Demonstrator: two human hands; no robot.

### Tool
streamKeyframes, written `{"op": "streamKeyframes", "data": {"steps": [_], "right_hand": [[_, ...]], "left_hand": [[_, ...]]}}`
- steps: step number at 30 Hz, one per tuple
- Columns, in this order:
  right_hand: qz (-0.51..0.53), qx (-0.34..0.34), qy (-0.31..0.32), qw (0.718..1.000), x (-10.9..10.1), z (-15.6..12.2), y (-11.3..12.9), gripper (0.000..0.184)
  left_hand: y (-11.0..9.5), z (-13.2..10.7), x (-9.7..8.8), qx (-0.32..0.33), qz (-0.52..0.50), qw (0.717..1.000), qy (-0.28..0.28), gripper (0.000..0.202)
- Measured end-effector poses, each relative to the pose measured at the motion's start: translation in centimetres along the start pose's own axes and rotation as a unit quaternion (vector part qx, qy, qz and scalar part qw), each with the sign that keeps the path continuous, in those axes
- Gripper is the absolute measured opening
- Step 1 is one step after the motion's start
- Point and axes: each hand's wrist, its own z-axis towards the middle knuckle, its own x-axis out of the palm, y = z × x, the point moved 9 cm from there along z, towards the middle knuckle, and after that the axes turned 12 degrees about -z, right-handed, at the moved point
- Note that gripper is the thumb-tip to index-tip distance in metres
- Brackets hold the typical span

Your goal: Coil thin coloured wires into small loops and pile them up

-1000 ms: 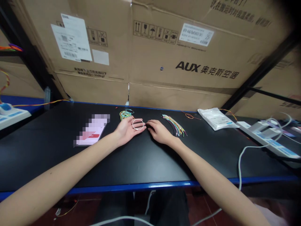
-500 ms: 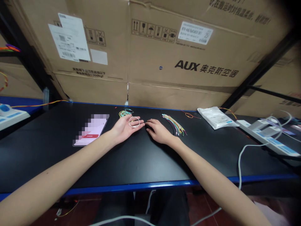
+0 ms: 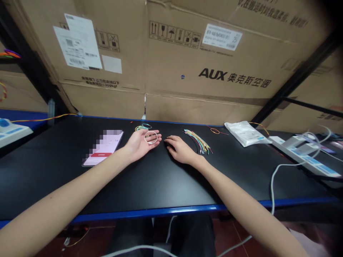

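My left hand (image 3: 138, 144) is palm up above the black table, its fingers stretched out. It holds a white wire ring (image 3: 150, 143) with a small clasp, which lies across the fingers by the thumb. Behind this hand sits a small pile of coloured wire rings (image 3: 142, 127), yellow, green and blue, partly hidden by it. My right hand (image 3: 180, 148) rests palm down on the table, open, its fingers loosely bent and nothing visible in them. Just right of it lies a fanned bundle of straight coloured wires (image 3: 197, 141).
A phone (image 3: 105, 146) lies left of my left hand. Toward the back right are a thin orange wire loop (image 3: 215, 131) and a white plastic packet (image 3: 245, 134). A power strip (image 3: 305, 157) with plugs and cables stands at right. A large cardboard box (image 3: 171, 78) walls off the back.
The left hand has shifted slightly left with the white wire ring, which now lies a little more upright to view. The right hand has barely moved left.
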Motion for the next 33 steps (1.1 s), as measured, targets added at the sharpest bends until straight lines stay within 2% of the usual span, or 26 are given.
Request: {"op": "streamKeyframes", "data": {"steps": [5,8,10,12,13,14,16,18,20,21,24,27,33], "right_hand": [[-0.027,-0.005,0.011,1.0,0.0,0.1,0.3,0.035],[-0.027,-0.004,0.009,1.0,0.0,0.0,0.3,0.034],[-0.022,0.001,0.008,1.0,0.0,0.0,0.2,0.034],[-0.018,0.004,0.009,1.0,0.1,-0.1,0.1,0.034],[-0.018,0.004,0.011,1.0,0.1,-0.1,0.1,0.034],[-0.019,0.003,0.012,1.0,0.1,-0.1,0.1,0.034],[-0.021,0.0,0.013,1.0,0.1,-0.1,0.2,0.034],[-0.024,-0.003,0.013,1.0,0.0,0.0,0.3,0.034],[-0.025,-0.004,0.013,1.0,-0.1,0.0,0.3,0.034],[-0.026,-0.004,0.014,1.0,-0.1,0.0,0.3,0.034],[-0.025,-0.001,0.019,1.0,-0.1,0.0,0.3,0.034],[-0.024,0.001,0.023,0.999,-0.1,0.0,0.3,0.035],[-0.025,0.001,0.026,0.999,0.0,0.0,0.3,0.035]], "left_hand": [[-1.9,0.5,0.1,0.042,0.008,0.999,0.012,0.027],[-3.8,0.5,0.6,0.105,0.042,0.993,0.027,0.021],[-5.4,0.5,1.0,0.168,0.105,0.98,0.03,0.021],[-7.6,0.3,1.4,0.266,0.21,0.941,0.022,0.028],[-8.7,0.1,1.7,0.32,0.278,0.906,0.013,0.03],[-9.6,0.0,2.1,0.37,0.353,0.859,0.005,0.031],[-10.5,0.0,3.1,0.436,0.504,0.745,-0.004,0.032],[-10.3,0.7,3.7,0.45,0.619,0.644,0.005,0.033],[-9.7,1.6,3.8,0.439,0.686,0.58,0.016,0.034],[-9.4,2.1,3.6,0.429,0.707,0.561,0.022,0.033],[-8.5,3.2,2.9,0.395,0.745,0.536,0.034,0.033],[-7.9,3.9,2.4,0.363,0.772,0.521,0.038,0.031],[-7.6,4.0,1.9,0.337,0.799,0.497,0.008,0.031]]}}
